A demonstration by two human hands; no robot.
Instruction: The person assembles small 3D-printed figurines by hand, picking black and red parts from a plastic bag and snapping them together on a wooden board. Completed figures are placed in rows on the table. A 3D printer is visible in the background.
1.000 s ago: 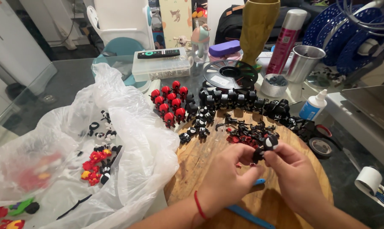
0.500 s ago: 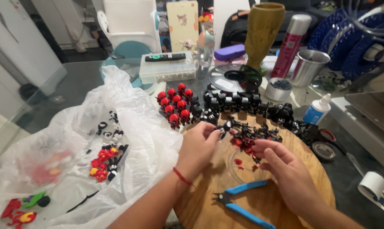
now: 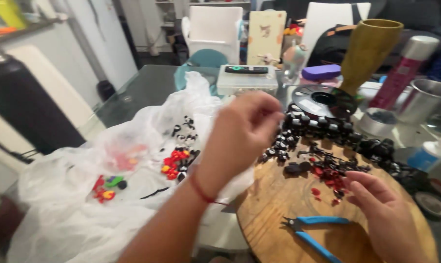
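My left hand [image 3: 245,127] is raised over the near edge of a round wooden board [image 3: 279,195], between the board and a white plastic bag [image 3: 79,209]. Its fingertips are pinched together and blurred, and I cannot see whether they hold a piece. My right hand [image 3: 382,212] rests on the board with its fingers apart and nothing in it, just beside loose small red and black plastic pieces [image 3: 327,173]. Rows of assembled black parts [image 3: 327,127] line the board's far edge. Blue-handled pliers [image 3: 318,233] lie on the board near me.
More red, black and green pieces [image 3: 176,163] lie on the spread bag. Behind the board stand a black filament spool [image 3: 323,100], a gold vase [image 3: 369,48], a pink spray can [image 3: 401,68], a metal cup [image 3: 425,100], a small white bottle [image 3: 427,153] and a clear box [image 3: 245,80].
My left hand has lifted off the pile of parts and moved left and up towards the bag. My right hand has drawn back and opened on the board. The view has swung left.
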